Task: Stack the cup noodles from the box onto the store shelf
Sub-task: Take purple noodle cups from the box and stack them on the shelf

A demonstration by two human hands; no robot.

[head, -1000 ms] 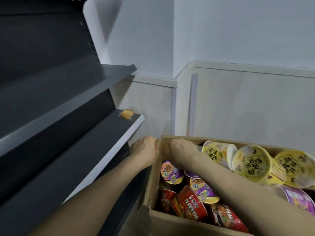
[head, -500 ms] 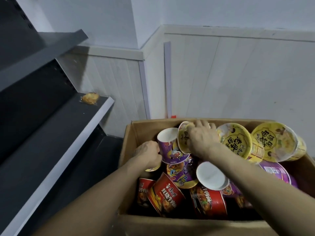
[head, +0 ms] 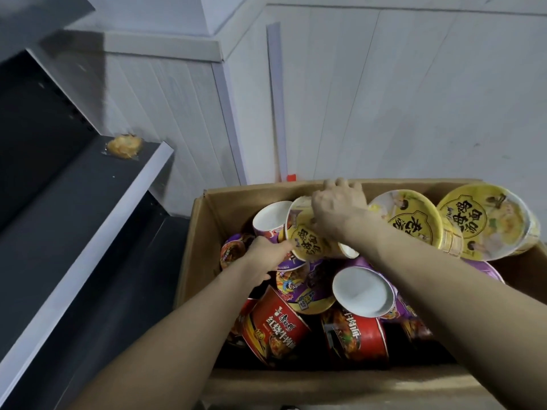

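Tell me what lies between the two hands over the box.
A tilted yellow cup noodle, lid toward the camera, fills the gap between the left hand and the right hand, which grips its rim; the head view shows this.

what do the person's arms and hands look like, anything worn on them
Both are bare. The left hand and right hand wear no gloves, and no watch or bracelet shows at either wrist. The left forearm and right forearm are uncovered up to the frame's edge, with no sleeve in view. Most fingers are hidden, so rings cannot be ruled out.
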